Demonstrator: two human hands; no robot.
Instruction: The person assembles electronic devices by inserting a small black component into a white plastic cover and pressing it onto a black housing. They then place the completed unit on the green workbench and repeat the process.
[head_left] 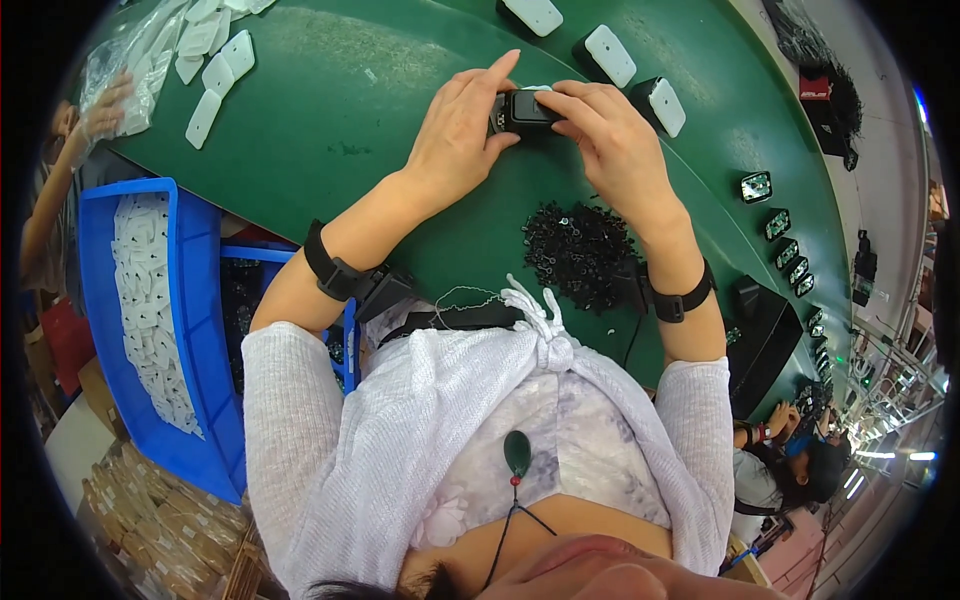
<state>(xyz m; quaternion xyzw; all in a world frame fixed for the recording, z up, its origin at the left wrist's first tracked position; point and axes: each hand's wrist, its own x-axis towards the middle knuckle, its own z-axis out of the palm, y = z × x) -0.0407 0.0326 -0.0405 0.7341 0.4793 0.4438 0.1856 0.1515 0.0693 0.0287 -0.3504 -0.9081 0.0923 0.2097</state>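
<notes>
A small black plastic housing [530, 106] sits between my two hands over the green table, with a bit of white showing at its far edge. My left hand [452, 135] grips its left end, thumb on the near side and index finger stretched out. From the other side my right hand [612, 138] closes on it, its fingertips pressed on the top and right end. What lies under the fingers is hidden. Just nearer to me than my right hand lies a heap of small black parts with looped ends [578, 252].
Black housings with white covers [610, 56] stand at the far right. Opened units with circuit boards [757, 186] line the right edge. Loose white covers [205, 118] lie far left, near another person's hand [108, 105]. A blue crate [172, 300] of white pieces is at left.
</notes>
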